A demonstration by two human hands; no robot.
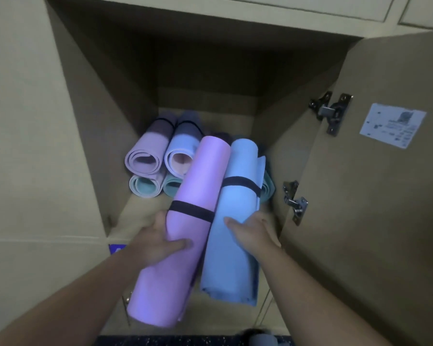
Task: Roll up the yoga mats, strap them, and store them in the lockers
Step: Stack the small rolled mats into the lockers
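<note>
I am looking down into an open locker [125, 101], and both hands are holding rolled mats at its mouth. The left hand [160, 242] is gripping the purple mat [185, 221], with the thumb lying across the front of the roll and the fingers going around its left side. The right hand [254, 233] is holding the blue mat [235, 221], with the thumb pressing on the front and the fingers wrapping around the right edge. The two mats are lying side by side and touching, the purple one on the left and the blue one on the right. Their far ends are pointing into the locker and their near ends are sticking out toward me. A black strap [191, 211] is going around the purple mat just above the left hand. Another black strap [240, 184] is going around the blue mat, higher up than the first one. Inside the locker, on the left, four rolled mats are sitting in a stack with their round ends facing me. A pale pink roll [145, 156] and a pale blue roll [179, 158] are resting on top of two teal rolls [145, 187]. A bit of one more teal roll [267, 188] is peeking out behind the blue mat on the right. The locker door [373, 196] is standing open on the right, with two metal hinges [331, 112] and a white paper sticker [393, 124] on its inner side.
</note>
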